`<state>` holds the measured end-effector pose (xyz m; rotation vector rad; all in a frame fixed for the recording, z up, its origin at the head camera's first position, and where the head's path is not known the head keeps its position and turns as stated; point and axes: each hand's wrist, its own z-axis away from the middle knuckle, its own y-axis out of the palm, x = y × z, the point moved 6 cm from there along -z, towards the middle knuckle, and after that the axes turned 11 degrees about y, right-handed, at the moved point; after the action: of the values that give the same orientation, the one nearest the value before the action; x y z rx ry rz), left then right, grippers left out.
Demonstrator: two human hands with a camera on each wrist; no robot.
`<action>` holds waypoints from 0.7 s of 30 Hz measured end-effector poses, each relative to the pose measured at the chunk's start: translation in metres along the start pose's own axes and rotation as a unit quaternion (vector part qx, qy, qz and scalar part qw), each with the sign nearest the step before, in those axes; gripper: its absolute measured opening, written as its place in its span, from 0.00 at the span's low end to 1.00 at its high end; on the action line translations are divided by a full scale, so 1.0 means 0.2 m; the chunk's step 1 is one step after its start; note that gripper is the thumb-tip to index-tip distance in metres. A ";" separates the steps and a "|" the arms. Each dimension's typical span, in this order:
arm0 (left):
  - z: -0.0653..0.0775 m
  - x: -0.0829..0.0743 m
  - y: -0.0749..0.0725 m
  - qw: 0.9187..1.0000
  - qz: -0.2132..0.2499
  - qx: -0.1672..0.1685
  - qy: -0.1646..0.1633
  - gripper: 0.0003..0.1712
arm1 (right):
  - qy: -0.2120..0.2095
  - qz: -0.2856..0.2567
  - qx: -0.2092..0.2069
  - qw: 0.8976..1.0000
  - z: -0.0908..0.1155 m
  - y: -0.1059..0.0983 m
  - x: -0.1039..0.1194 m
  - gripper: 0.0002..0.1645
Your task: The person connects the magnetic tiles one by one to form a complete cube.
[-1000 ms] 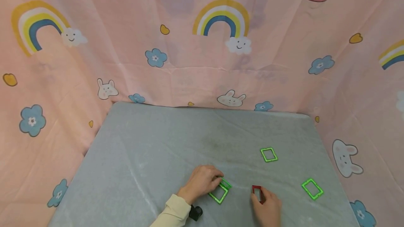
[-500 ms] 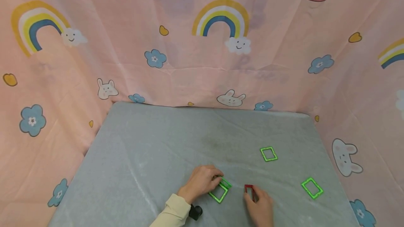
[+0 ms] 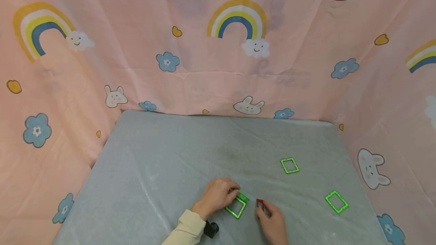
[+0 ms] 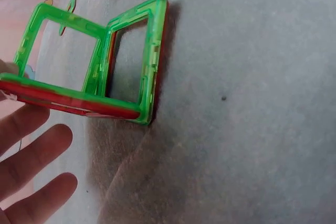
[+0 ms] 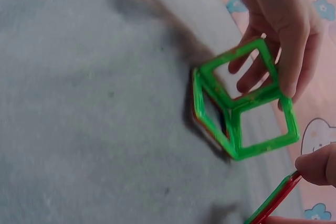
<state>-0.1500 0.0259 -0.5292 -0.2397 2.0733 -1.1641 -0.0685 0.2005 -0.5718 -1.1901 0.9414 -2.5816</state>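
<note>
My left hand (image 3: 216, 196) holds a small open structure of joined square magnetic tiles by its upper corner. In the left wrist view, one green-and-red tile frame (image 4: 156, 45) lies on the cloth and two more stand up from it at adjoining edges. Thumb and fingers of the left hand (image 5: 286, 22) pinch the upright tiles where they meet in the right wrist view. My right hand (image 3: 273, 223), just to the right, pinches a single tile (image 3: 260, 200), red on the side seen from above. That tile (image 5: 274, 199) is tilted and apart from the structure.
Two loose green square tiles lie on the grey cloth, one farther back (image 3: 292, 172) and one at the right (image 3: 331, 206). A black device (image 3: 211, 230) sits at the left wrist. A pink patterned curtain (image 3: 136, 29) surrounds the table's back and sides.
The right hand has slid left with its tile, closing on the joined tiles. The left hand and structure have stayed in place.
</note>
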 end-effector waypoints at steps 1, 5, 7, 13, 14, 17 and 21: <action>0.00 0.00 0.00 1.000 0.001 -0.004 -0.005 0.08 | 0.005 -0.005 0.003 1.000 0.00 0.01 0.00 0.32; 0.01 0.00 -0.01 0.999 -0.008 -0.023 -0.025 0.07 | -0.002 -0.023 0.010 1.000 0.01 0.02 0.02 0.30; 0.01 0.00 -0.01 0.999 -0.016 -0.031 -0.030 0.06 | -0.017 -0.028 0.011 0.999 0.02 0.02 0.03 0.28; 0.01 0.01 -0.01 0.999 -0.014 -0.032 -0.039 0.05 | -0.028 -0.041 0.028 0.998 0.04 0.06 0.05 0.27; 0.01 0.01 -0.01 0.999 -0.011 -0.031 -0.040 0.05 | -0.023 -0.042 0.032 0.998 0.05 0.07 0.05 0.27; 0.02 0.01 -0.01 0.998 0.000 -0.033 -0.045 0.05 | -0.013 -0.048 0.042 0.998 0.05 0.10 0.06 0.27; 0.03 0.02 -0.01 0.998 0.008 -0.039 -0.051 0.05 | -0.004 -0.059 0.057 0.997 0.06 0.13 0.08 0.26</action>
<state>-0.1483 0.0188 -0.5316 -0.3120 2.0298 -1.0418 -0.0729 0.1680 -0.5718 -1.2592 0.7323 -2.6782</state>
